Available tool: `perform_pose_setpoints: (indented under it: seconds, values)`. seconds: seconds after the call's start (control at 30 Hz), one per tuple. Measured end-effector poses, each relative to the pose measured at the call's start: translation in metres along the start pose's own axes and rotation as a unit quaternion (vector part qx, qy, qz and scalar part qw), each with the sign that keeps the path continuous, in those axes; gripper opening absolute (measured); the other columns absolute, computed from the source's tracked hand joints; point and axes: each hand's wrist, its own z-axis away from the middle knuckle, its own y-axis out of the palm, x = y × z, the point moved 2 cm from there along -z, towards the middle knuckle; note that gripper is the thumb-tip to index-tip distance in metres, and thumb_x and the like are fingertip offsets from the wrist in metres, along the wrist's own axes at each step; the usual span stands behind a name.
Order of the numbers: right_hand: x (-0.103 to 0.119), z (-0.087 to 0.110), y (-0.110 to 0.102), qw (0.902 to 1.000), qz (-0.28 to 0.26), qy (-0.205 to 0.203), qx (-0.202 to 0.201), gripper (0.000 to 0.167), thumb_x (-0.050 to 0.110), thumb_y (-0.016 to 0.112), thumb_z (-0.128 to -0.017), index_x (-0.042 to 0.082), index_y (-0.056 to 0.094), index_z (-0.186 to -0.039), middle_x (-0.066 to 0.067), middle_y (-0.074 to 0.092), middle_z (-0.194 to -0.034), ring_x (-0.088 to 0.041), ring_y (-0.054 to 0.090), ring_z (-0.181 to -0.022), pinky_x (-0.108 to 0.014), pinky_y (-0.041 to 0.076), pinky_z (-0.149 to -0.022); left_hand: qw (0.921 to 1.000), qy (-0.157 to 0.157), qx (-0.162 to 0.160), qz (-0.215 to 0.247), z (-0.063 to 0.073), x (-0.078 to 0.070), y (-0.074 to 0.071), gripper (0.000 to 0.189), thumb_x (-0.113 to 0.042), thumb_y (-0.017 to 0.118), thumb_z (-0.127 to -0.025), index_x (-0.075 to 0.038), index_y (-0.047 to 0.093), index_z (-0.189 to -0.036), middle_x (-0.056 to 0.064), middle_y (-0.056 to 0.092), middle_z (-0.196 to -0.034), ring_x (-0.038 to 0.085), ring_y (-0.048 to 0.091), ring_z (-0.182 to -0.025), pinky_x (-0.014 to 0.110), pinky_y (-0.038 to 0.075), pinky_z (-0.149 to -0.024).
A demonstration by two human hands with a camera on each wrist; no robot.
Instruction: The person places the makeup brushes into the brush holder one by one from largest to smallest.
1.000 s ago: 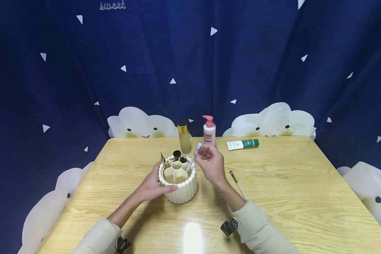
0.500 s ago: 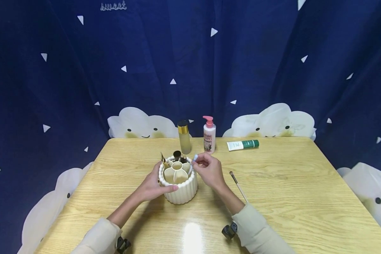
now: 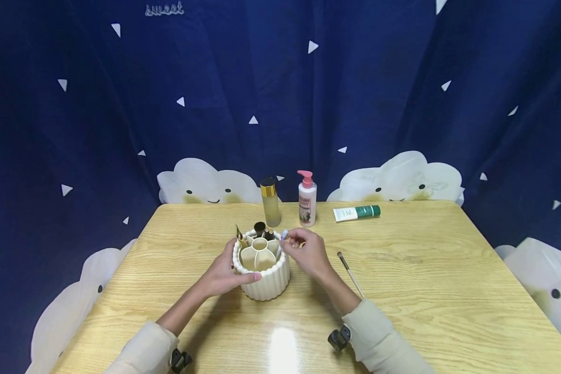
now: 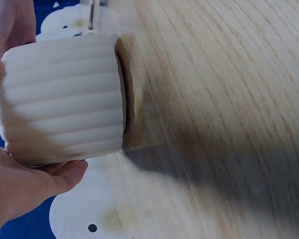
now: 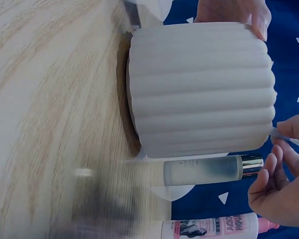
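A cream ribbed organizer [image 3: 266,283] with petal-shaped compartments stands upright on the table. My left hand [image 3: 224,272] grips it from the left, the thumb over its front rim. My right hand [image 3: 307,253] pinches the top of a slim pale stick with a light-blue end [image 3: 284,235] at the right rim. The stick's lower part is inside a right-hand compartment; its kind cannot be made out. Also standing in the organizer are a dark-bristled makeup brush [image 3: 259,227] and several thin items at the back and left. In the right wrist view, the stick [image 5: 288,137] sits between thumb and fingers.
Behind the organizer stand a gold-collared bottle [image 3: 271,205] and a pink-topped pump bottle [image 3: 307,202]. A green-capped tube [image 3: 357,213] lies to their right. Beside my right forearm lies a makeup brush [image 3: 349,272] on the wooden table [image 3: 449,291].
My right hand has moved down and slightly left, and the blue-ended stick has sunk deeper into the organizer. The left hand has kept its grip in place.
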Motion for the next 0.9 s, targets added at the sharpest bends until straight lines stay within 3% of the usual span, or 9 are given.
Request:
perform_pose_setpoints:
  seconds: [0.37,0.63,0.9]
  values:
    - [-0.010,0.008,-0.032,0.9994,0.014,0.021,0.025,0.015,0.013,0.072,-0.080,0.004,0.071,-0.093,-0.005,0.061,-0.076,-0.008,0.053,-0.070,-0.017,0.046,-0.064,1.0000,-0.002,0.004,0.002,0.000,0.000,-0.001,0.117,-0.049,0.081,-0.066,-0.007,0.013,-0.151,0.022,0.039,-0.147,0.040,0.041,-0.133,0.059,0.030,-0.110]
    - [-0.030,0.012,-0.072,0.9972,0.058,0.037,0.030,0.018,0.016,0.071,-0.084,0.004,0.070,-0.097,-0.006,0.066,-0.084,-0.008,0.057,-0.076,-0.018,0.050,-0.069,0.9999,-0.007,0.012,0.001,0.000,0.000,-0.002,0.118,-0.050,0.080,-0.068,-0.006,0.010,-0.151,0.024,0.034,-0.149,0.040,0.038,-0.134,0.059,0.029,-0.111]
    - [-0.059,0.013,-0.102,0.9907,0.102,0.070,0.056,0.027,0.023,0.073,-0.083,0.005,0.069,-0.103,-0.008,0.070,-0.089,-0.011,0.063,-0.082,-0.018,0.051,-0.065,0.9999,-0.010,0.011,0.005,0.001,-0.001,-0.002,0.118,-0.050,0.081,-0.067,-0.008,0.010,-0.151,0.022,0.034,-0.149,0.039,0.038,-0.135,0.058,0.029,-0.112]
